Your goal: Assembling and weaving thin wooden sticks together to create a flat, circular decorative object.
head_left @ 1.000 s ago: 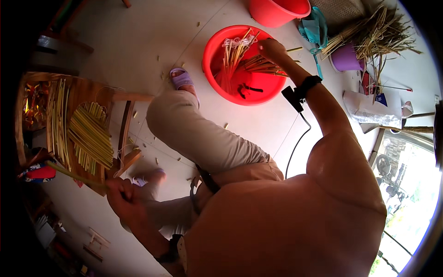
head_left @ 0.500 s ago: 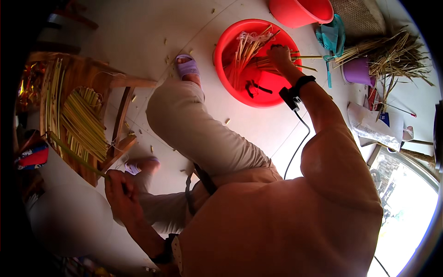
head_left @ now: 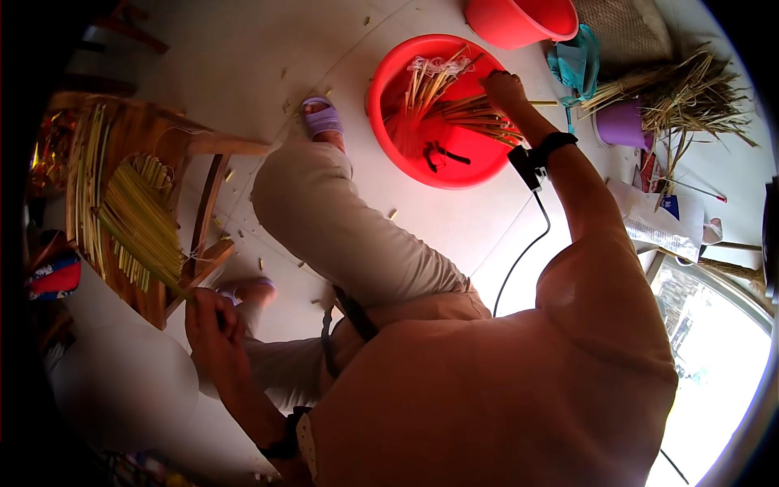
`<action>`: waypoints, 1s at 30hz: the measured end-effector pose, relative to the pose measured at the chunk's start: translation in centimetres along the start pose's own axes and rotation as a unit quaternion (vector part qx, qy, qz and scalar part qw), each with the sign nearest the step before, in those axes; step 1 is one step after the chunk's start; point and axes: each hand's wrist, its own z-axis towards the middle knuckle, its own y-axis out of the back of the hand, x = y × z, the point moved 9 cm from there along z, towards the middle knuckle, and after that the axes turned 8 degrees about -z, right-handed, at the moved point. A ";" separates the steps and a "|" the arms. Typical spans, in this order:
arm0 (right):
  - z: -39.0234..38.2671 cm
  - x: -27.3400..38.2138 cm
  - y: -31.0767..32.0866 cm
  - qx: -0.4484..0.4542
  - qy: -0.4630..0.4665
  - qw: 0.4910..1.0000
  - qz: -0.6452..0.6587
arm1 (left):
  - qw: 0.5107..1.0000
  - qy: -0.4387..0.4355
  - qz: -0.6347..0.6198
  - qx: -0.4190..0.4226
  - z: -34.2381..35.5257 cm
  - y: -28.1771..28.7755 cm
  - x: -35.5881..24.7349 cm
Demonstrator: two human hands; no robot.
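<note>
My left hand [head_left: 214,326] is closed round the lower end of a long green-yellow stalk [head_left: 139,252], which slants up and left over the wooden bench [head_left: 185,140]. On that bench lies a bundle of similar cut stalks [head_left: 146,213], with a row of thin ones along its left side. Over the right part of a red basin [head_left: 380,134], my right hand [head_left: 507,91] is closed with its fingers curled; what they grip, if anything, is hidden. Beneath and beside it, loose stalks [head_left: 479,114] lie in the basin, near a tied bunch [head_left: 430,85] and a black-handled tool [head_left: 446,154].
A second red tub [head_left: 519,28] stands behind the basin. To the right are a teal bag [head_left: 574,61], a purple pot [head_left: 621,123] and dry straw [head_left: 690,93]. Small stalk offcuts are scattered on the tiled floor around my purple sandals [head_left: 323,118].
My right hand has shifted slightly to the right over the basin, and the stalks beside it lie differently. The stalk in my left hand has swung up across the bundle on the bench.
</note>
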 end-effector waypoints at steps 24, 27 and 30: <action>-14.9 13.2 43.7 -0.013 0.466 0.699 0.543 | 0.966 0.072 -0.051 0.244 -0.8 -2.8 -3.2; -13.4 17.6 44.4 0.025 0.474 0.681 0.557 | 0.969 0.070 -0.052 0.233 -2.0 -2.8 -2.8; -12.7 19.4 44.5 0.042 0.457 0.670 0.584 | 0.957 0.107 -0.078 0.259 -3.2 -3.2 -2.1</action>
